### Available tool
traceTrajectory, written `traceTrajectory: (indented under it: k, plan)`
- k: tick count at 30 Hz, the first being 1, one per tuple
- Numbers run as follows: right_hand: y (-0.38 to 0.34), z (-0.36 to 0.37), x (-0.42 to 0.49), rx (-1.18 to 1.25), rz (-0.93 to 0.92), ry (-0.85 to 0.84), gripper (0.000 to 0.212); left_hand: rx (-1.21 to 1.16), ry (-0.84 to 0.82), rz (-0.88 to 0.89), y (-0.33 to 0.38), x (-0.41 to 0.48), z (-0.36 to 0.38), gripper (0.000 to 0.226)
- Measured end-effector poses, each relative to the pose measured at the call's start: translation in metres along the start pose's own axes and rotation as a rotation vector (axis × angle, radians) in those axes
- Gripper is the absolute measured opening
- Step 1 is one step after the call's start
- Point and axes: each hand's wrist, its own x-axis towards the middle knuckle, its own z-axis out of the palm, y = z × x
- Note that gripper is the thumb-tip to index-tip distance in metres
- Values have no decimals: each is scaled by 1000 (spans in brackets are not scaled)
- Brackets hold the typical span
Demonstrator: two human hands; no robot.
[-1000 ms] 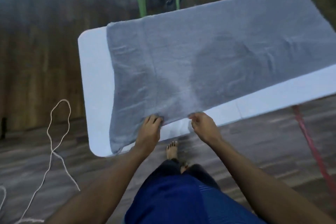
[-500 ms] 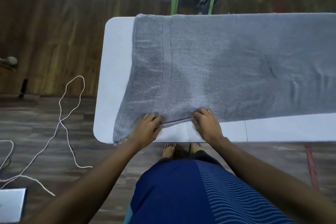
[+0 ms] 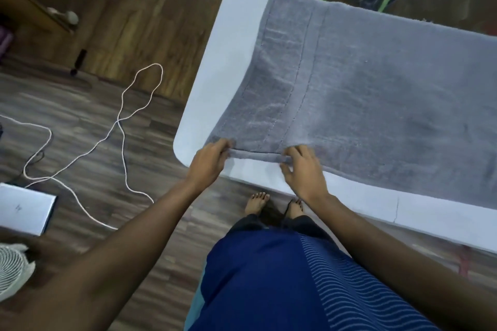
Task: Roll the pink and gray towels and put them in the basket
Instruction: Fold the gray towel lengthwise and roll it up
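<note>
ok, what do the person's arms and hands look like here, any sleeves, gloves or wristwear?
Both arms are bare, no sleeves in frame. The left hand and right hand show no gloves, and no watch, band or ring is visible. Below them is a blue garment with lighter wavy stripes.

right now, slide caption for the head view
Left grip and right grip pinch the gray towel's near edge on the white table

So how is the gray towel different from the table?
The gray towel is wrinkly with stitched lines; the table is white and smooth. The towel's near edge is rolled over, pinched by the left hand and right hand; the table's edge is flat. Both are long.
</note>
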Motion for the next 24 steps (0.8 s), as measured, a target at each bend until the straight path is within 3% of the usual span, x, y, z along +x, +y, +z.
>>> traceTrajectory:
  k: [5, 11, 16, 18, 21, 24]
  plan:
    - [-54, 20, 23, 34, -126, -134, 33, -88, -85, -34, -3, 11, -5, 10]
    - [-53, 30, 43, 131, 141, -224, 23, -21, -229, 126, -7, 11, -9, 9]
    - [-58, 27, 50, 139, 237, -300, 22, 126, -235, 276, -11, -2, -9, 54]
    - [-58, 27, 53, 129, 257, -307, 28, 113, -188, 299, -8, -8, -9, 61]
    - [-58, 26, 54, 122, 265, -344, 26, 44, -110, 253, -1, -15, -10, 59]
    - [-60, 26, 50, 81, 251, -309, 21, -15, -34, 207, 0, -12, -12, 32]
